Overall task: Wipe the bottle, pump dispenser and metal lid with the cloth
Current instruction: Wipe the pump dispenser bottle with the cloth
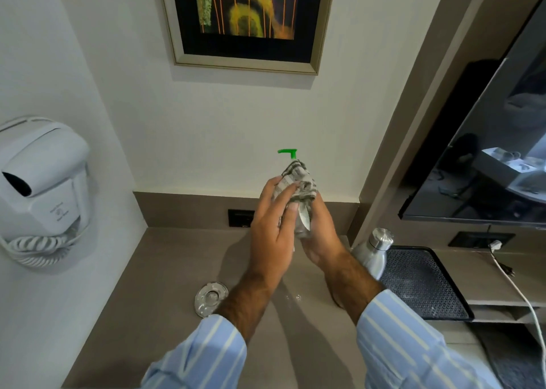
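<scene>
I hold a clear pump dispenser (303, 226) with a green pump head (289, 152) up above the counter. My right hand (320, 235) grips its lower body from the right. My left hand (273, 229) presses a grey checked cloth (298, 184) around the dispenser's upper part, just under the pump head. A steel bottle (373, 255) with a round cap stands on the counter right of my right wrist. The shiny metal lid (210, 298) lies flat on the counter, left of my left forearm.
A black perforated tray (425, 285) lies right of the bottle, with a white cable (514, 285) beside it. A wall-mounted hair dryer (38, 187) hangs at the left. A dark TV screen (484, 164) hangs at the right, and a framed picture (245, 19) above.
</scene>
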### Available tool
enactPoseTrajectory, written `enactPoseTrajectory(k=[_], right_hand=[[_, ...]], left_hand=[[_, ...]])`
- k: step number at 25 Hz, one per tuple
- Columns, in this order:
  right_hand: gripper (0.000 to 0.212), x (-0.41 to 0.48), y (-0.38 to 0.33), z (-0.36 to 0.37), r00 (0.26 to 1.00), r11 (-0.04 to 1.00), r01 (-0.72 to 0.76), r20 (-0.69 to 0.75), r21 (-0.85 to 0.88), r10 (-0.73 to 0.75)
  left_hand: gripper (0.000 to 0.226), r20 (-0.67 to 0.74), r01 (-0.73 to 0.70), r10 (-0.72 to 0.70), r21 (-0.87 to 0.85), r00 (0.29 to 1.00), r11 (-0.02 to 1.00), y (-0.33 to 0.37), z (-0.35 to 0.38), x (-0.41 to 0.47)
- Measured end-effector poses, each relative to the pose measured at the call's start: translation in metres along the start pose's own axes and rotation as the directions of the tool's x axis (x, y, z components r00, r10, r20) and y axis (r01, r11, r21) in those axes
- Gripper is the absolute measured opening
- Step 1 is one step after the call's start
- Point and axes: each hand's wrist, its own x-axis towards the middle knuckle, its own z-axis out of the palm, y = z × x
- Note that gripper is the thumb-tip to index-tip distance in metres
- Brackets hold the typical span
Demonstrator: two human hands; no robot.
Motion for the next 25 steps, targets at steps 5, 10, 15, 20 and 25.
enactPoseTrajectory(k=[5,10,15,20,25], right_hand=[[0.066,-0.008,0.012,-0.003,0.987,0.997,-0.051,0.153,0.051,0.042],[0.036,0.004,0.006,-0.013,0.992,0.993,-0.088,0.094,0.082,0.081],[0.043,-0.005,0.028,-0.018,0.984,0.982,-0.175,-0.031,-0.073,0.174],[0.041,0.007,0.036,-0.041,0.972,0.973,-0.164,-0.196,-0.165,0.13],[0.054,0.011,0.061,-0.093,0.938,0.914,-0.262,-0.303,-0.311,0.167]], left_hand=[[0.028,0.042,0.482,-0.493,-0.295,0.869,0.825,0.002,-0.001,0.034],[0.036,0.028,0.15,-0.149,-0.023,0.988,0.988,-0.006,0.005,-0.002],[0.035,0.025,0.474,-0.477,-0.162,0.879,0.865,-0.022,0.006,0.021],[0.036,0.135,0.306,-0.309,0.042,0.941,0.951,-0.049,0.018,-0.014],[0.034,0.326,0.466,-0.608,0.418,0.724,0.78,-0.153,-0.004,-0.056]])
